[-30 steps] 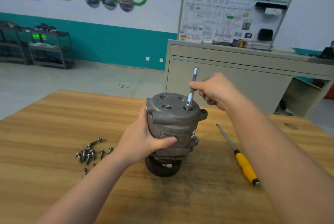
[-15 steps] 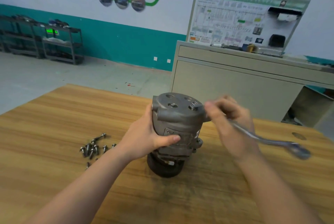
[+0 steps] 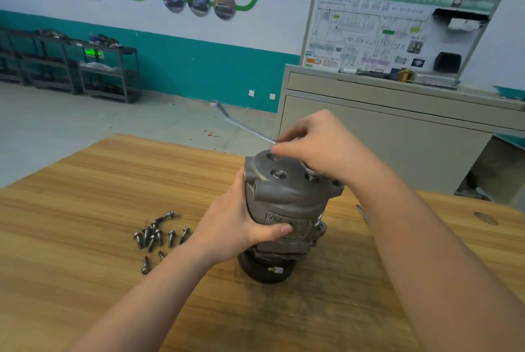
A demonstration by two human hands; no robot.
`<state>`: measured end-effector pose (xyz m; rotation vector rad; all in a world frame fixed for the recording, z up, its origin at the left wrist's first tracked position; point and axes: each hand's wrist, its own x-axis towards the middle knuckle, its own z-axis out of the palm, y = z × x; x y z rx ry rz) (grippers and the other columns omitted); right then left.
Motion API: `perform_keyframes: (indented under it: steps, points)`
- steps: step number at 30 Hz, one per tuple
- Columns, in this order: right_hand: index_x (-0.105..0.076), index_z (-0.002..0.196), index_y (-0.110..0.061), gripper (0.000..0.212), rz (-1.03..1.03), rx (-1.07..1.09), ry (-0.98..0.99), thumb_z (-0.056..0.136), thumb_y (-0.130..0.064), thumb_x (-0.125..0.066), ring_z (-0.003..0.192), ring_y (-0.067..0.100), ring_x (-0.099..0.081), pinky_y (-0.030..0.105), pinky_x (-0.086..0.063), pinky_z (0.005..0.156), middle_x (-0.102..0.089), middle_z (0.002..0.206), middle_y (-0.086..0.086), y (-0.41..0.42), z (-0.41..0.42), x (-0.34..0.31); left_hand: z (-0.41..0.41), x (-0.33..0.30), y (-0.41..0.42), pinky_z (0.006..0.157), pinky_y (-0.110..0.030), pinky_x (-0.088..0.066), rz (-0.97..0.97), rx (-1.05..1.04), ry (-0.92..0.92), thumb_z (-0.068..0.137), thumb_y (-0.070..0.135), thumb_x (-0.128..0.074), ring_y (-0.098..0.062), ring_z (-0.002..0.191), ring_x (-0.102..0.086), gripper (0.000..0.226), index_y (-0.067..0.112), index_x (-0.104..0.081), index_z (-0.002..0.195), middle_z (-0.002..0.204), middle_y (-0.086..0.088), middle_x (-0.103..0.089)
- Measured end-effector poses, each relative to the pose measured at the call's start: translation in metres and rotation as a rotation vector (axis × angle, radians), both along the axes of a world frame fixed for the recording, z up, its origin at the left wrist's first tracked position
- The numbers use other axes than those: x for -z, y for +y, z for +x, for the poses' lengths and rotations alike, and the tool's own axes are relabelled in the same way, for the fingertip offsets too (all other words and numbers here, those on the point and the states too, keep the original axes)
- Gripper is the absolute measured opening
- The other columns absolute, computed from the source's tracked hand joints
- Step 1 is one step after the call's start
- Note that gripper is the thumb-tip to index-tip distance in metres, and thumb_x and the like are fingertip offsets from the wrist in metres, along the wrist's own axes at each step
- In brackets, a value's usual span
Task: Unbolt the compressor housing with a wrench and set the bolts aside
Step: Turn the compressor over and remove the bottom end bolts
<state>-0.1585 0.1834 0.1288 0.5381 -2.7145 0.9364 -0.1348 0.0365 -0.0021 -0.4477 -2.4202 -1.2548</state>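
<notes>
A grey compressor (image 3: 287, 204) stands upright on its black pulley on the wooden table (image 3: 85, 280). My left hand (image 3: 235, 226) grips its left side, thumb across the front label. Over the housing's top right, my right hand (image 3: 318, 144) holds a wrench (image 3: 247, 127). The wrench's blurred handle sticks out to the far left, and its head is hidden under my fingers. Bolt holes show on the top face, and one bolt head (image 3: 278, 173) sits near the front. Several loose bolts (image 3: 159, 235) lie left of the compressor.
A screwdriver's metal shaft (image 3: 362, 214) shows on the table right of the compressor, mostly hidden by my right forearm. Beyond the table's far edge stands a beige cabinet (image 3: 383, 135) with a wiring display board. Dark shelving (image 3: 85, 67) lines the far left wall.
My right hand lifted the wrench off the right-hand bolt, swung it out to the right, then brought it back over the housing top with the handle pointing far left. The left hand kept its grip.
</notes>
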Motion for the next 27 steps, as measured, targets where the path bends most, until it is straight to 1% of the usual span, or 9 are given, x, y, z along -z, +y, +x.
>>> perform_keyframes:
  steps: [4, 6, 8, 11, 15, 17, 20, 24, 27]
  points:
    - [-0.060, 0.070, -0.028, 0.034, 0.102, -0.120, 0.167, 0.061, -0.060, -0.066, 0.049, -0.003, -0.045, 0.015, -0.028, 0.043, -0.053, 0.054, -0.020, 0.010, 0.038, 0.020, 0.002, 0.000, 0.001, 0.076, 0.010, -0.028, -0.009, 0.005, 0.008, 0.046, 0.094, -0.057, 0.041, 0.095, -0.034, 0.077, 0.080, -0.016, 0.109, 0.108, 0.065, -0.032]
    - [-0.057, 0.068, -0.027, 0.041, -0.011, -0.156, 0.282, 0.061, -0.067, -0.061, 0.058, -0.004, -0.047, 0.014, -0.033, 0.050, -0.054, 0.066, -0.028, 0.029, 0.050, 0.038, 0.002, 0.001, 0.000, 0.074, 0.010, -0.029, -0.004, 0.011, 0.004, 0.044, 0.095, -0.058, 0.040, 0.095, -0.036, 0.080, 0.076, -0.018, 0.111, 0.107, 0.065, -0.034]
    - [-0.065, 0.073, -0.030, 0.032, -0.299, -0.172, 0.307, 0.072, -0.062, -0.061, 0.069, 0.000, -0.055, 0.010, -0.039, 0.062, -0.061, 0.075, -0.020, 0.049, 0.053, 0.058, 0.000, 0.003, -0.001, 0.074, 0.009, -0.030, 0.002, 0.006, 0.006, 0.043, 0.094, -0.060, 0.039, 0.095, -0.038, 0.084, 0.071, -0.020, 0.114, 0.106, 0.063, -0.039]
    - [-0.076, 0.081, -0.033, 0.022, -0.794, -0.130, 0.121, 0.081, -0.048, -0.061, 0.074, 0.006, -0.060, 0.018, -0.046, 0.065, -0.068, 0.074, -0.008, 0.069, 0.041, 0.080, 0.000, 0.004, 0.000, 0.076, 0.007, -0.031, 0.011, 0.001, 0.006, 0.043, 0.093, -0.062, 0.038, 0.096, -0.039, 0.086, 0.069, -0.022, 0.116, 0.110, 0.059, -0.043]
    - [-0.072, 0.069, -0.013, 0.024, -1.010, 0.116, -0.257, 0.089, -0.023, -0.066, 0.046, 0.005, -0.045, 0.017, -0.030, 0.036, -0.054, 0.057, -0.003, 0.073, 0.004, 0.063, 0.003, 0.002, 0.003, 0.074, 0.007, -0.032, 0.015, -0.027, 0.006, 0.042, 0.094, -0.060, 0.037, 0.093, -0.041, 0.082, 0.069, -0.024, 0.111, 0.108, 0.058, -0.044]
    - [-0.067, 0.071, -0.008, 0.021, -0.862, 0.226, -0.331, 0.088, -0.019, -0.068, 0.039, 0.006, -0.037, 0.016, -0.024, 0.031, -0.050, 0.057, 0.000, 0.064, -0.014, 0.041, 0.004, 0.001, 0.005, 0.072, 0.006, -0.034, 0.009, -0.037, 0.002, 0.042, 0.094, -0.060, 0.037, 0.091, -0.041, 0.080, 0.071, -0.023, 0.109, 0.105, 0.058, -0.045]
    - [-0.067, 0.071, -0.009, 0.018, -0.332, 0.264, -0.234, 0.083, -0.022, -0.072, 0.046, 0.013, -0.040, 0.020, -0.031, 0.034, -0.054, 0.059, 0.003, 0.027, -0.023, 0.010, 0.005, 0.001, 0.007, 0.070, 0.000, -0.038, 0.012, -0.059, -0.010, 0.042, 0.091, -0.064, 0.032, 0.092, -0.046, 0.083, 0.070, -0.022, 0.110, 0.104, 0.050, -0.052]
    - [-0.074, 0.092, -0.015, 0.014, 0.249, 0.196, 0.114, 0.084, -0.025, -0.069, 0.077, 0.026, -0.063, 0.026, -0.045, 0.061, -0.068, 0.083, 0.008, -0.015, 0.003, 0.008, 0.005, 0.001, 0.008, 0.069, 0.004, -0.036, 0.002, -0.066, 0.003, 0.043, 0.089, -0.066, 0.033, 0.088, -0.046, 0.081, 0.069, -0.021, 0.108, 0.102, 0.049, -0.053]
    - [-0.065, 0.087, -0.028, 0.022, 0.237, 0.140, 0.322, 0.083, -0.049, -0.063, 0.077, 0.009, -0.056, 0.026, -0.042, 0.060, -0.059, 0.086, -0.008, -0.010, 0.039, 0.030, 0.001, 0.003, 0.007, 0.064, -0.003, -0.040, -0.018, -0.093, -0.010, 0.047, 0.086, -0.067, 0.022, 0.084, -0.053, 0.072, 0.067, -0.022, 0.099, 0.094, 0.033, -0.057]
